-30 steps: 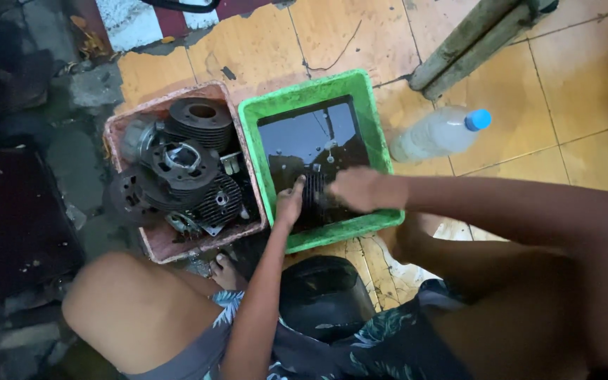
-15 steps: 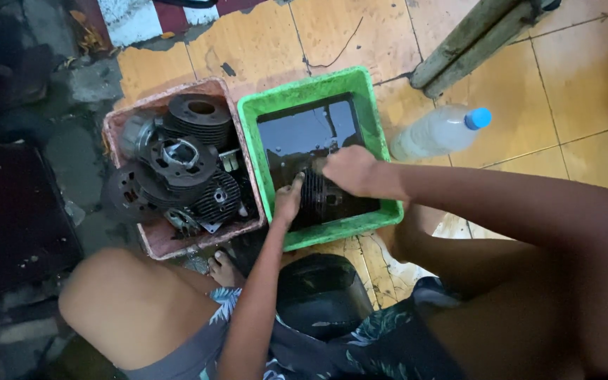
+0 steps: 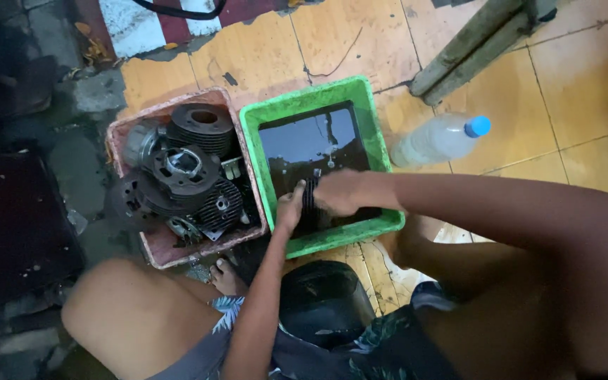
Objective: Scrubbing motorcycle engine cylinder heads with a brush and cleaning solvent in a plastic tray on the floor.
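A green plastic tub (image 3: 381,144) holds dark liquid. In its near end lies a black finned metal part (image 3: 309,205), partly under the liquid. My left hand (image 3: 290,209) grips the part's left side, thumb up. On the part's right side rests my right hand (image 3: 340,193), fingers curled over it. Most of the part is hidden by the two hands and the liquid.
A pink tub (image 3: 165,253) to the left is filled with several black finned engine cylinders (image 3: 184,169). A clear plastic bottle with a blue cap (image 3: 439,139) lies right of the green tub. Two grey poles (image 3: 473,49) lie at the far right. My bare foot (image 3: 225,276) and knees are below.
My right hand has slid left across the finned part, towards my left hand. The left hand has stayed on the part's left side.
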